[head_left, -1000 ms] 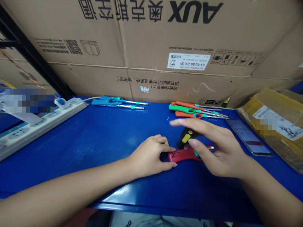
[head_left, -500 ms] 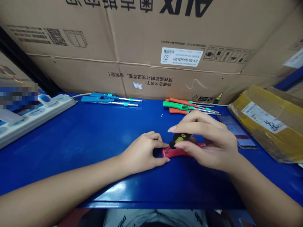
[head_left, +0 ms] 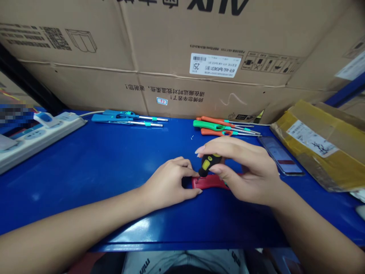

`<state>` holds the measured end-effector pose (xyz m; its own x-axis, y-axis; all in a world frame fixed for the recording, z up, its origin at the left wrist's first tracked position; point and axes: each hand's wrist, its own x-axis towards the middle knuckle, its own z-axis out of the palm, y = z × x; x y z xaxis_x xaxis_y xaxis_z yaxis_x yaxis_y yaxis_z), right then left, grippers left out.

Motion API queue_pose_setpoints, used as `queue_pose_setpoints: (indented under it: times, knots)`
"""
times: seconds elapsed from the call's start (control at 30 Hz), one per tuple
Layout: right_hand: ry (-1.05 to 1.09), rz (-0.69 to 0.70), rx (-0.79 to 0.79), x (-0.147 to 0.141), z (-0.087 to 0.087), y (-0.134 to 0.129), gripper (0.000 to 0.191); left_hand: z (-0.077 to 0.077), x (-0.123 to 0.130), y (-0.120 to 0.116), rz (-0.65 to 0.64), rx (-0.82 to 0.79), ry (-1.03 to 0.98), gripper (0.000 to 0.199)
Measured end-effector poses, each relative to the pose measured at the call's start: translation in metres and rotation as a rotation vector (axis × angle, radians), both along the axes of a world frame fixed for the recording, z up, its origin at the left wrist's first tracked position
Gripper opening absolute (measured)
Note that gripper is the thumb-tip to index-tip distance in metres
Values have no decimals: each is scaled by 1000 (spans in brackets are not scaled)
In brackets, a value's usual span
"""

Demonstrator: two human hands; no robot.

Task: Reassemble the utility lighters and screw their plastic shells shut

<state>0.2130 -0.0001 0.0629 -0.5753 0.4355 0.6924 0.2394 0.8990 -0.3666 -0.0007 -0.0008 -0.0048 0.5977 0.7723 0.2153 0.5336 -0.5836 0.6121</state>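
Note:
On the blue table lies a red long-nosed lighter (head_left: 208, 182), its handle end pinched between the thumb and fingers of my left hand (head_left: 171, 182). My right hand (head_left: 251, 171) is closed round a short screwdriver (head_left: 209, 164) with a black and yellow handle. The screwdriver is tilted, and its thin shaft meets the red handle near the left end. Part of the lighter is hidden behind my right hand.
Blue lighters (head_left: 122, 118) lie at the back left, and orange and green lighters (head_left: 211, 125) at the back right. A power strip (head_left: 37, 137) runs along the left. A phone (head_left: 281, 156) and a taped carton (head_left: 322, 148) stand right. Behind rises a large cardboard box (head_left: 165, 76).
The screwdriver's handle has turned and tilted a little in my right hand, its yellow patch now showing more. My left hand still holds the lighter. The view has shifted slightly.

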Motion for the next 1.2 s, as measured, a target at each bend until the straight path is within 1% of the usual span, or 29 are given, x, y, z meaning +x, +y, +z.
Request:
queue_pose_setpoints:
  times: [0.1, 0.2, 0.4, 0.6, 0.67, 0.7, 0.77, 0.83, 0.87, 0.9, 0.97, 1.03, 1.1, 1.2]
  knots:
    - [-42, 1, -62, 1, -1, 0, 39, 0, 0, -1, 9, 10, 0, 24]
    - [-43, -7, -124, 0, -5, -1, 40, 1, 0, -2, 20, 14, 10, 23]
    - [-58, -65, -27, -4, -9, 1, 36, 4, 2, -3, 56, -36, 14, 14]
    - [-19, -4, -130, -7, -16, 0, 42, 2, 3, -2, 61, 0, 39, 16]
    - [51, -27, -158, -7, -17, -1, 43, 5, 0, -1, 67, 38, 76, 18]
    - [122, -63, -179, -7, -17, 0, 42, 7, -2, 1, 70, 51, 103, 20]
    - [310, -192, -229, -2, -14, 6, 39, 14, -8, 5, 73, 64, 174, 23]
    - [470, -352, -318, 7, -11, 20, 36, 20, -14, 9, 77, 68, 265, 24]
    - [499, -387, -381, 12, -11, 28, 32, 23, -16, 11, 79, 77, 312, 24]
    - [507, -401, -516, 18, -12, 38, 29, 25, -18, 12, 83, 87, 355, 24]
    - [587, -388, -927, 27, -17, 55, 28, 26, -19, 12, 93, 101, 400, 26]
    - [613, -380, -1084, 30, -27, 66, 24, 23, -18, 11, 105, 101, 372, 37]
    - [613, -350, -1213, 27, -36, 70, 21, 19, -16, 9, 118, 105, 294, 47]
    - [604, -262, -1340, 15, -47, 65, 20, 16, -16, 10, 166, 138, 191, 49]
